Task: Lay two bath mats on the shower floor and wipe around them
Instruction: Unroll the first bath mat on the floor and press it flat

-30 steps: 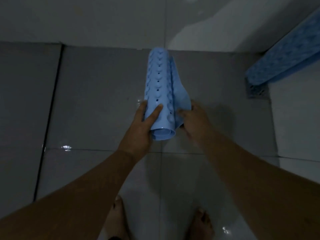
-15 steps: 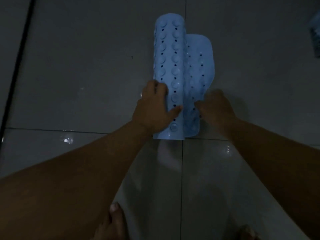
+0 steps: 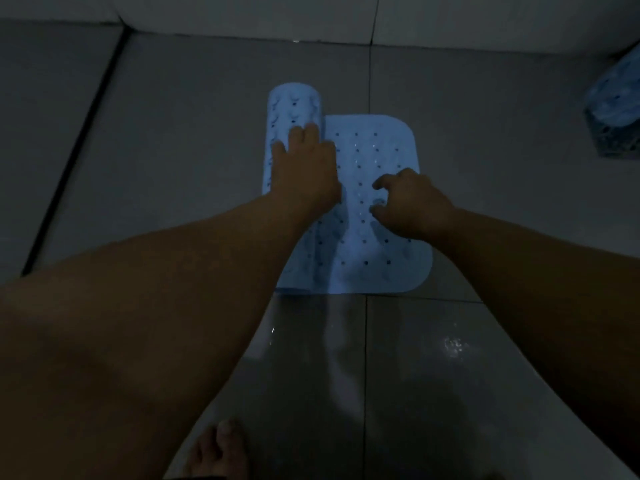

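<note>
A: Nearest, a bare foot (image 3: 218, 448) stands on the wet tile floor (image 3: 433, 375), this side of the blue bath mat (image 3: 377, 237). Why two hands?

B: The right hand (image 3: 412, 206), fingers loosely curled and holding nothing, pins the flat part; the left hand (image 3: 304, 168), fingers extended, presses the remaining roll (image 3: 294, 109) leftward, likely unrolling it.

A: Beyond the mat?

B: At the far right wall, a second blue mat (image 3: 616, 98), cut off and blurred.
</note>
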